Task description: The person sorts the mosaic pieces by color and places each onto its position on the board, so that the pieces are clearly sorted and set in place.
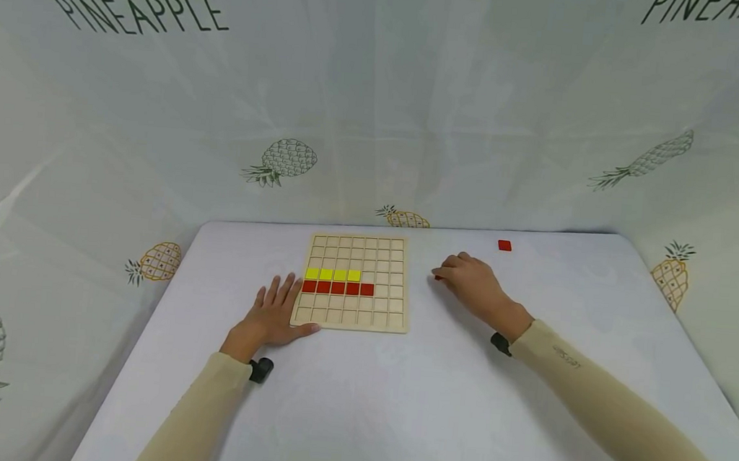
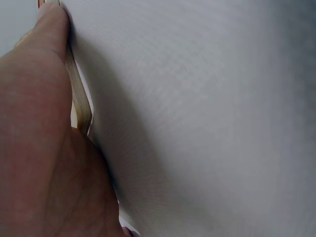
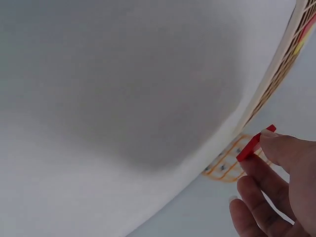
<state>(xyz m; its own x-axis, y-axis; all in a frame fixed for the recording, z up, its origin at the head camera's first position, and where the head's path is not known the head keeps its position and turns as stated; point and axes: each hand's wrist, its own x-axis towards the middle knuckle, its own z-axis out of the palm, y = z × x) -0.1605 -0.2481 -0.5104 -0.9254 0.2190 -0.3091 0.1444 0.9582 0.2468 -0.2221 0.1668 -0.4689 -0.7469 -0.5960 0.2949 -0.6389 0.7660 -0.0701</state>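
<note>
A wooden grid board (image 1: 388,319) lies on the table, with a row of yellow square tiles (image 1: 340,275) above a longer row of red square tiles (image 1: 338,288). My left hand (image 1: 274,318) rests with spread, straight fingers at the board's lower left corner, its thumb along the front edge. In the left wrist view the board's side (image 2: 81,103) shows behind the thumb. Right of the board, my right hand (image 1: 472,286) pinches a red square tile (image 3: 256,143) between thumb and fingers, held tilted over the table.
Another red tile (image 1: 504,245) lies near the table's back edge, right of the board. The white tabletop (image 1: 342,409) meets a hanging cloth (image 1: 482,123) printed with pineapples at the back and sides.
</note>
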